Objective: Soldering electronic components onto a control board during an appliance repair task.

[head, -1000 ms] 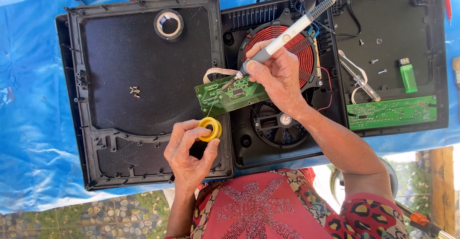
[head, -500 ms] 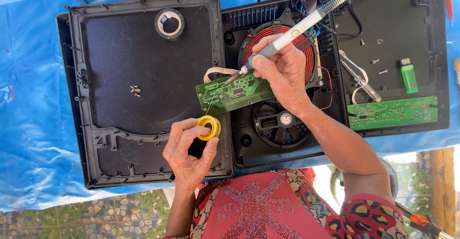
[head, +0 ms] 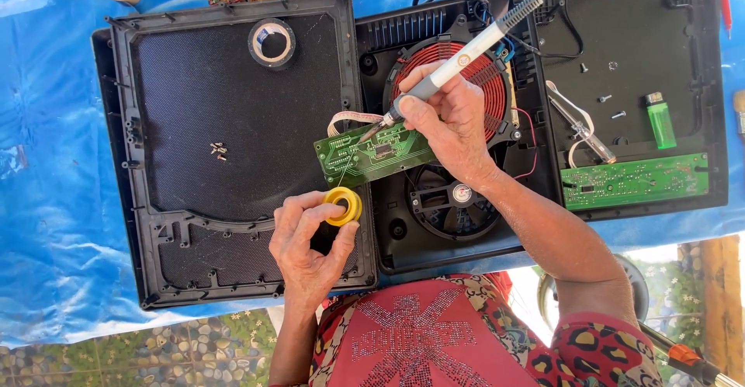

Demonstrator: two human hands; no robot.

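Observation:
My right hand (head: pixel 450 123) grips a grey-handled soldering iron (head: pixel 458 57), its tip touching a small green circuit board (head: pixel 372 154) that lies across the opened black appliance base (head: pixel 458 224). My left hand (head: pixel 306 239) pinches a yellow solder spool (head: pixel 342 205) just below the board, and a thin wire runs from the spool up to the board. A red-copper coil (head: pixel 481 76) and a black fan (head: pixel 454 201) sit in the base under my right hand.
The black cover panel (head: pixel 194 123) lies at left with a tape roll (head: pixel 272 42) and loose screws (head: pixel 220 150) on it. At right are a second green board (head: pixel 636 181), a green lighter (head: pixel 661 119), a screwdriver (head: pixel 578 127) and cables. A blue tarp (head: pixel 46 162) covers the table.
My right hand shifted the iron slightly, its tip staying on the small board. My left hand with the spool barely moved.

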